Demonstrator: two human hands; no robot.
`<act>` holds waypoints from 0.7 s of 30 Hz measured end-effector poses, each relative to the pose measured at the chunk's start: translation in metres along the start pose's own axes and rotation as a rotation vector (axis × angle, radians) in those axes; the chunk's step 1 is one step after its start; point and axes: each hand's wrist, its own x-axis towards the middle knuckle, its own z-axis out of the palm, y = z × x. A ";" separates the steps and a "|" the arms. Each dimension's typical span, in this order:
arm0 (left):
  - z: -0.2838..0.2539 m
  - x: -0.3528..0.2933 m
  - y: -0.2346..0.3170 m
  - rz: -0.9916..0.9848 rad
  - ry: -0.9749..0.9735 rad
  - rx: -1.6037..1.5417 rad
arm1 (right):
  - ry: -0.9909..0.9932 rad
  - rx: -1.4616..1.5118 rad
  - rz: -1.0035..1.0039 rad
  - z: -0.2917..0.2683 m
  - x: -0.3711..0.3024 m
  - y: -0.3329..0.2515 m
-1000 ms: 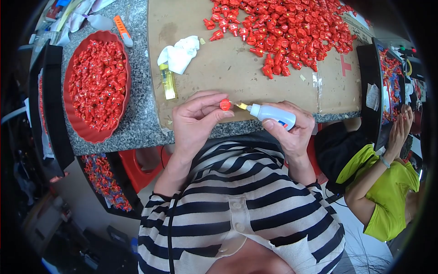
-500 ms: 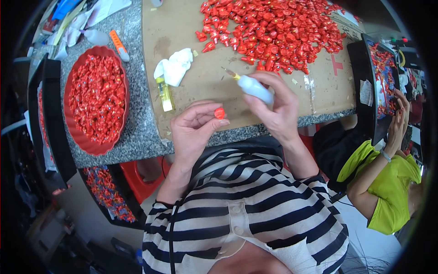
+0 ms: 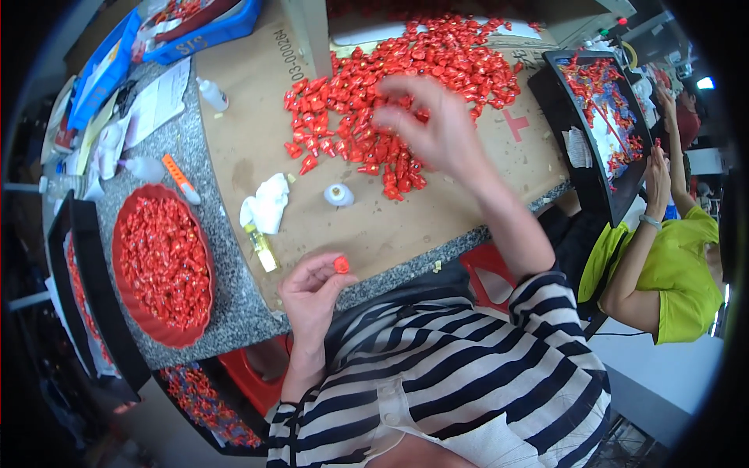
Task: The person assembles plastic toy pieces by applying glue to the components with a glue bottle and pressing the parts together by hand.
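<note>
Between the thumb and fingertips of my left hand [image 3: 310, 295] is a small red plastic piece [image 3: 341, 265], held near the table's front edge. My right hand [image 3: 441, 129] is stretched over a big pile of similar red pieces [image 3: 460, 66], its thumb and fingers apart with nothing seen between them. A small white squeeze bottle [image 3: 339, 195] stands on the cardboard sheet [image 3: 257, 140], just short of the pile. To its left lie a crumpled white tissue [image 3: 269, 203] and a little clear bottle of yellow liquid [image 3: 262, 251].
A red scalloped bowl [image 3: 125, 304] full of red pieces sits at the left, beside an orange-handled cutter [image 3: 181, 179]. Blue trays [image 3: 101, 74] stand farther back. A grey post [image 3: 308, 35] rises behind the cardboard. On the right, a co-worker [image 3: 663, 257] sits by a black tray [image 3: 597, 168].
My right hand has let go of the white bottle, which now stands on the cardboard, and has reached out over the pile. The view has shifted; my left hand still pinches the red piece.
</note>
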 end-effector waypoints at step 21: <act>0.005 0.004 0.001 0.059 -0.033 0.029 | -0.062 -0.617 0.202 0.009 0.168 0.129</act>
